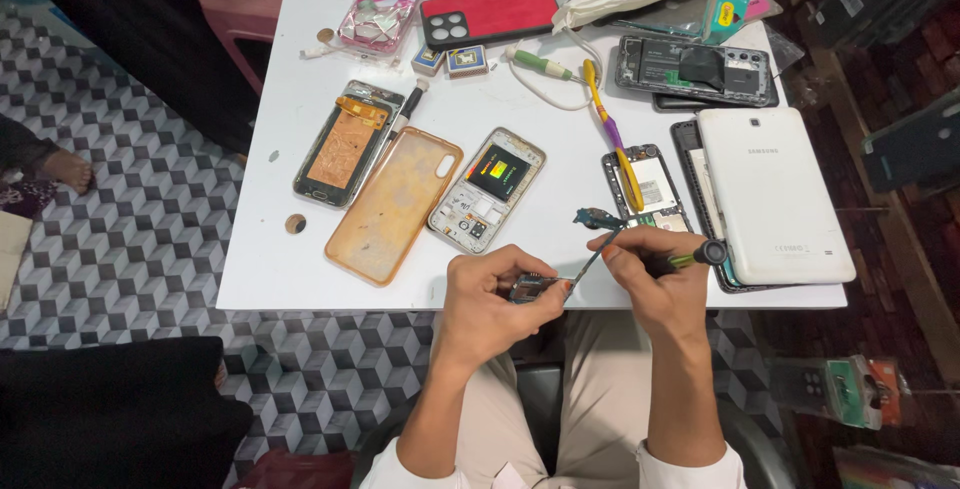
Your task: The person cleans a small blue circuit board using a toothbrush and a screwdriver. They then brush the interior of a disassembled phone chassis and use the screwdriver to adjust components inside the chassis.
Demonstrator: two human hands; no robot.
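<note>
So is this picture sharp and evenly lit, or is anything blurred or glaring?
Head view: the white table is brightly, evenly lit; the white tablet back looks nearly washed out; the room's right edge is dark; the small part in the left hand is slightly soft.

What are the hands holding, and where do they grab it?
The left hand pinches a small metal part by its sides. The right hand grips a screwdriver by its dark handle.

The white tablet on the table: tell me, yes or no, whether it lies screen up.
No: the white tablet lies face down at the table's right end, its plain white back showing and no screen visible.
</note>
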